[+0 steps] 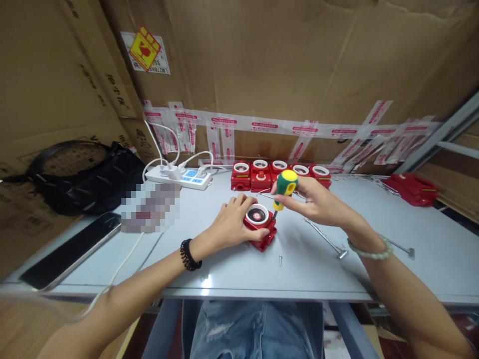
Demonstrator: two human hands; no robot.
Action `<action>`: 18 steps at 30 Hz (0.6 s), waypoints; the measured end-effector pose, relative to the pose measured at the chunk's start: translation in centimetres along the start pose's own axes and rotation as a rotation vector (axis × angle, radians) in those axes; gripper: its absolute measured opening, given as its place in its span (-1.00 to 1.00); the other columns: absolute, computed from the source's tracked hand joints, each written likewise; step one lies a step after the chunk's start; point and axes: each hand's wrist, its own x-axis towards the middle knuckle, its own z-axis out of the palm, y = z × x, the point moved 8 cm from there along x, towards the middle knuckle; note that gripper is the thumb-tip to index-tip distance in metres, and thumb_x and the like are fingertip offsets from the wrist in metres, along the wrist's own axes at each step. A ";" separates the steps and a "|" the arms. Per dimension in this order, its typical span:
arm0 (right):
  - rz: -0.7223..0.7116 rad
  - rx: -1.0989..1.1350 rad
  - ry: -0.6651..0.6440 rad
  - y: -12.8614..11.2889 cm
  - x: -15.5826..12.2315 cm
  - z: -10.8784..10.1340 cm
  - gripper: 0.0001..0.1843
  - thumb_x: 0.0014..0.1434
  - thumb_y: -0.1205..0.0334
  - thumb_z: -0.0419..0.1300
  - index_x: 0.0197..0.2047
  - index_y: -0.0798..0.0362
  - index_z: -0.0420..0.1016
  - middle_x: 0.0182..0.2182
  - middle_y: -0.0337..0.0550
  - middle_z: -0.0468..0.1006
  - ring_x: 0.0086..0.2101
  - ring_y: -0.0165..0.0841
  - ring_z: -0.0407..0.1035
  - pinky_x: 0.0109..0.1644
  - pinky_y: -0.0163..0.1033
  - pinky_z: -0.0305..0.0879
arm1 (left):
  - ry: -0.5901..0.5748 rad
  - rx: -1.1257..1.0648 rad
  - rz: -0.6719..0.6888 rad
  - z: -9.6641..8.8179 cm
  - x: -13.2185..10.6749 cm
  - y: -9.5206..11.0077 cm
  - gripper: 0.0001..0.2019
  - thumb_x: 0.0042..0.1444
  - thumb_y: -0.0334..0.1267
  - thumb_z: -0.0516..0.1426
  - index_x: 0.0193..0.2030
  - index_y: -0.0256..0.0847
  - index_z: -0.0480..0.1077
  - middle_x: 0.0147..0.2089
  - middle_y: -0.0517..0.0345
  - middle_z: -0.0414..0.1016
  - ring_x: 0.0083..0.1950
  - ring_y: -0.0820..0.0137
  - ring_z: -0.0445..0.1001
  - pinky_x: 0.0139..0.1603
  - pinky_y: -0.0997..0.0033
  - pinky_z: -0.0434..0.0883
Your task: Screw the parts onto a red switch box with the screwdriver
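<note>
Tabletop (239,279): pale
Phone (71,252): left
Power strip (177,182): far left
Lined-up red units (260,183): far
Red unit (258,243): middle
Screw (280,261): near
Red casing (415,190): right

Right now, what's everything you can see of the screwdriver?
The screwdriver has a chunky, plastic-looking green and yellow handle, a yellow collar and some metal-looking shaft showing. It looks tilted, handle up. The right hand grips the handle, and the shaft points down at the red box; its tip can't be made out.

The head camera looks forward and down over the table (239,271), seemingly close.
</note>
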 end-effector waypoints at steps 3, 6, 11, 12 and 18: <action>-0.002 0.076 -0.079 0.4 -0.3 0.1 -0.77 0.21 0.06 0.14 -0.23 0.05 0.42 -0.31 -0.16 0.53 -0.31 -0.35 0.38 -0.22 -0.21 0.32 | 0.005 0.014 -0.002 0.0 0.0 0.0 -0.44 -0.05 0.13 0.21 0.03 -0.10 0.26 -0.01 0.03 0.30 0.03 0.06 0.33 -0.03 0.04 0.34; 0.062 0.055 0.093 0.7 -0.3 -0.3 -0.77 0.20 0.06 0.16 -0.26 0.06 0.43 -0.34 -0.16 0.52 -0.33 -0.36 0.37 -0.23 -0.22 0.32 | -0.003 0.018 -0.005 0.1 0.0 0.0 -0.43 -0.05 0.13 0.21 0.04 -0.11 0.25 0.00 0.03 0.30 0.02 0.07 0.34 -0.04 0.03 0.34; 0.128 0.057 0.426 0.4 -0.6 -0.9 -0.74 0.09 0.06 0.27 -0.37 0.07 0.36 -0.45 -0.26 0.41 -0.42 -0.42 0.30 -0.32 -0.26 0.29 | -0.008 0.016 -0.015 0.1 0.0 -0.1 -0.44 -0.04 0.13 0.20 0.03 -0.12 0.24 -0.01 0.03 0.30 0.01 0.07 0.34 -0.05 0.04 0.34; 0.129 0.056 0.476 0.3 -0.6 -1.0 -0.73 0.06 0.06 0.29 -0.34 0.07 0.37 -0.44 -0.27 0.42 -0.43 -0.42 0.31 -0.32 -0.26 0.30 | -0.008 0.015 -0.013 0.0 0.0 -0.1 -0.44 -0.04 0.13 0.20 0.03 -0.12 0.24 -0.01 0.03 0.30 0.01 0.08 0.34 -0.05 0.04 0.34; 0.050 0.010 0.666 -0.7 -1.4 -2.2 -0.64 0.05 0.11 0.31 -0.11 0.07 0.41 -0.28 -0.18 0.54 -0.34 -0.37 0.44 -0.20 -0.18 0.43 | -0.008 0.007 -0.010 0.0 0.0 -0.1 -0.44 -0.05 0.13 0.21 0.03 -0.10 0.25 0.00 0.03 0.30 0.01 0.06 0.33 -0.05 0.02 0.33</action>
